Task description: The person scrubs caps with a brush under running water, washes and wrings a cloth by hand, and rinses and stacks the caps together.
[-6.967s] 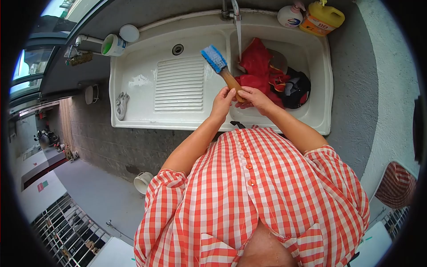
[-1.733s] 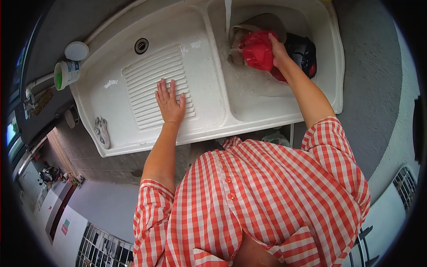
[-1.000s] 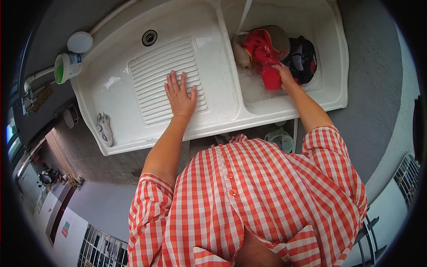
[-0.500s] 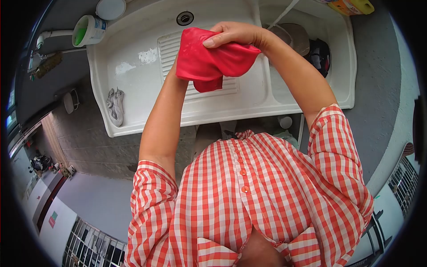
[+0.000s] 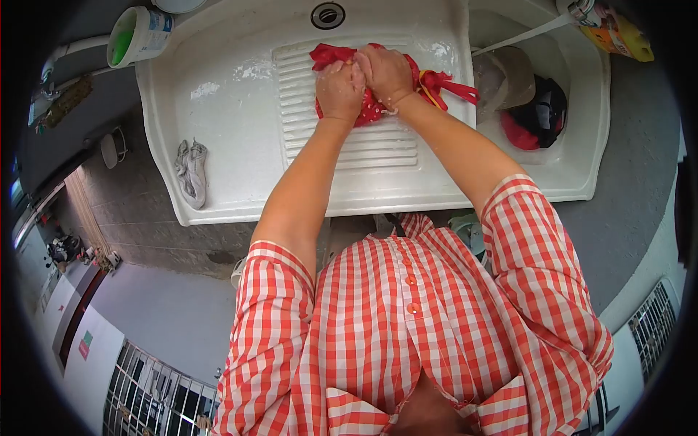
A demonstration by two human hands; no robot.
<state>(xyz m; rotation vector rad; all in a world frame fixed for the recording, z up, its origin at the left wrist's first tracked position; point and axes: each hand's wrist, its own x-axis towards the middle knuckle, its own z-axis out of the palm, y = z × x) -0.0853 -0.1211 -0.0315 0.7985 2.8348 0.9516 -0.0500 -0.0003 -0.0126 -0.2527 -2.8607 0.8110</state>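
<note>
Bunched on the ribbed washboard of the white sink lies a wet red cloth, with red ties and yellow edging at its right end. My left hand is closed on its left part. Right beside it, my right hand grips the upper middle of the cloth. Small drops or suds show on the cloth and around my fingers. In the right basin are a beige cap and a black and red cap, and a stream of water runs into that basin.
A grey rag rests at the sink's left front corner. The drain is behind the washboard. A white tub with green contents stands at the back left, a yellow bottle at the back right. A low divider separates the two basins.
The red cloth has gone from the right basin to the washboard, first lifted and now bunched on it. My left hand, earlier spread on the ribs, has closed on the cloth.
</note>
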